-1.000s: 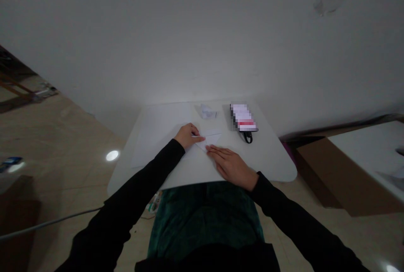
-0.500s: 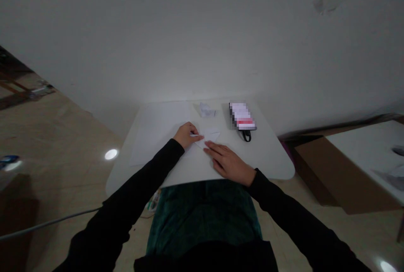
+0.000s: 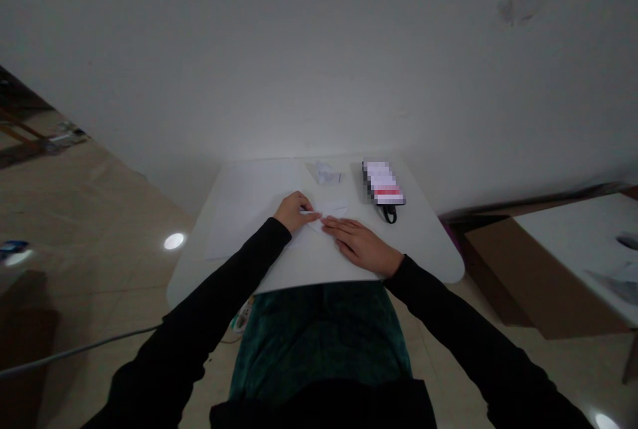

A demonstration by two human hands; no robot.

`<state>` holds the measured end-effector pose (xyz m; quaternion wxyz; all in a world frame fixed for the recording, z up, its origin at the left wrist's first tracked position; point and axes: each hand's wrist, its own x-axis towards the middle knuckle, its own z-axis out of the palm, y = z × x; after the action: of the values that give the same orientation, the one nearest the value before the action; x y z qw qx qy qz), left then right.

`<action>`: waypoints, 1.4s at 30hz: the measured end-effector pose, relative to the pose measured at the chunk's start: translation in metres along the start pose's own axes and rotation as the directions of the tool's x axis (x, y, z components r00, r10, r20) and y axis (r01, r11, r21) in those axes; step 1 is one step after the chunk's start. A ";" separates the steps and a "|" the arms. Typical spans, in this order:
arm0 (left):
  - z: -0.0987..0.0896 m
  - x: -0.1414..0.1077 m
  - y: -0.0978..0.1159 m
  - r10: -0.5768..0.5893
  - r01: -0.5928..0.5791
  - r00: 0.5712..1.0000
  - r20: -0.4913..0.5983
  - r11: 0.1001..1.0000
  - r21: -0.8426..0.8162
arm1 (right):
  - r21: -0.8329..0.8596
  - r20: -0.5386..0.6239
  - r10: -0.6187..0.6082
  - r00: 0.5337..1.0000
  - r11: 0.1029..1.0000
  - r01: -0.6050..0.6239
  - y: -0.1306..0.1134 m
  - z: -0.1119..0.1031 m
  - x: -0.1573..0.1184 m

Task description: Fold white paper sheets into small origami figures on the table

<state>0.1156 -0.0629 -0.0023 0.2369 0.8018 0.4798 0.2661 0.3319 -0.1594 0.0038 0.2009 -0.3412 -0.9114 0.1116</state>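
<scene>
Pinching folded paper [image 3: 333, 208] with my left hand [image 3: 294, 212], I rest my flat right hand [image 3: 363, 245] on it. Folding looks partway; what remains is unclear.

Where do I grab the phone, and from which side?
I'd pinch the phone across its long edges, coming from the right: it's narrowest that way, a black loop sticks out at its near end, and the folded paper is to its left.

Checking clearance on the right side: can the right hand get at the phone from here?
Probably yes: just bare tabletop and a black loop lie between the right hand and the phone, though that hand is touching the folded paper.
</scene>
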 end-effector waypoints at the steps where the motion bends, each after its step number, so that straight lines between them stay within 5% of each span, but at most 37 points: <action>1: 0.000 0.000 0.000 0.000 0.000 1.000 0.000 1.000 -0.001 | 0.008 -0.001 -0.001 1.000 1.000 0.001 0.002 0.001 0.001; 9: 0.001 -0.001 -0.001 0.004 -0.004 1.000 -0.006 1.000 -0.027 | 0.061 0.004 -0.029 1.000 0.998 0.029 0.016 0.000 0.008; 33: -0.002 -0.001 0.005 0.002 -0.003 1.000 0.031 0.999 0.036 | 0.063 0.028 -0.031 0.999 0.998 0.029 0.005 0.001 0.005; 37: -0.009 -0.030 0.028 0.163 -0.136 0.982 -0.091 0.958 0.254 | 0.085 0.019 -0.036 0.999 0.996 0.034 0.006 0.003 0.006; 42: 0.004 -0.088 0.049 0.350 -0.350 0.934 0.072 0.857 0.378 | 0.108 -0.025 -0.044 0.999 0.993 0.046 0.011 0.011 0.005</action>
<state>0.1147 -0.1630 0.0084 0.0225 0.9063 0.3690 0.2051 0.3301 -0.1486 -0.0079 0.2320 -0.3103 -0.9092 0.1525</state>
